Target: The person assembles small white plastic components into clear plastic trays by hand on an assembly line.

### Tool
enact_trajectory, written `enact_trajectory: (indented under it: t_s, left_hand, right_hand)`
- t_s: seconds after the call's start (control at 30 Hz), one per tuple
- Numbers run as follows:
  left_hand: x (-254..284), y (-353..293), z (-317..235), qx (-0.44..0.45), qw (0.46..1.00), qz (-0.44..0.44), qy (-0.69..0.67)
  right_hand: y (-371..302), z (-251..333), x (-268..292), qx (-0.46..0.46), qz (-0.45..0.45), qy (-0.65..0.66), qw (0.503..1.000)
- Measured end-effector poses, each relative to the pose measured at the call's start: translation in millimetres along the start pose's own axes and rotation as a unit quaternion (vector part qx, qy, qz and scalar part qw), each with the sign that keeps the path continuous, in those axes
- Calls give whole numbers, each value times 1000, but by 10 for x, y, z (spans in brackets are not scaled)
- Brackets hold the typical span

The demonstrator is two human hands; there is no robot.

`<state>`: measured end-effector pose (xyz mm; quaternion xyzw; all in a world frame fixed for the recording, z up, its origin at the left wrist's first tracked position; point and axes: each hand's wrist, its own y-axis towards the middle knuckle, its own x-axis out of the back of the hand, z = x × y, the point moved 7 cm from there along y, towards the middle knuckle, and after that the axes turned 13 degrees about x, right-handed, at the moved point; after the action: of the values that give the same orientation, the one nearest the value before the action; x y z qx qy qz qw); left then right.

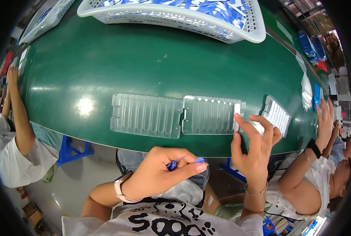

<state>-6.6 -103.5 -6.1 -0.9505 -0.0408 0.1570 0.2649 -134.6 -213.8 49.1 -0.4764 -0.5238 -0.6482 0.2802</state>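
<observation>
My left hand (163,171) is closed around several small blue strips (172,164), whose ends show between thumb and fingers, in front of the table edge. Two clear ridged plastic trays lie side by side: a left tray (146,115) and a middle tray (213,115). A white strip (237,107) sits in the middle tray's rightmost slot. My right hand (254,147) has its index fingertip on that strip, with the thumb apart near the slot's lower end and the other fingers spread.
A white perforated basket (175,17) of blue and white strips stands at the far side; another basket (45,19) is far left. Right of my hand, a clear tray (277,115) holds several white strips. Co-workers sit at the left (22,129) and right (309,173).
</observation>
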Motion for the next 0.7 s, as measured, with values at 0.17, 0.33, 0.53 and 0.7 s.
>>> enact_trajectory:
  t_s: [0.17, 0.33, 0.53, 0.7]
  left_hand:
    - [-53, 75, -82, 54, 999, 5, 1]
    - [-53, 101, -86, 36, 999, 15, 5]
    - [-121, 106, -54, 44, 999, 28, -1]
    - [-130, 116, -81, 34, 999, 30, -5]
  right_hand:
    - [107, 41, -58, 9, 69, -73, 995]
    - [52, 113, 15, 31, 101, -45, 993]
    - [10, 145, -35, 3, 104, -44, 994]
    - [72, 131, -62, 12, 100, -59, 993]
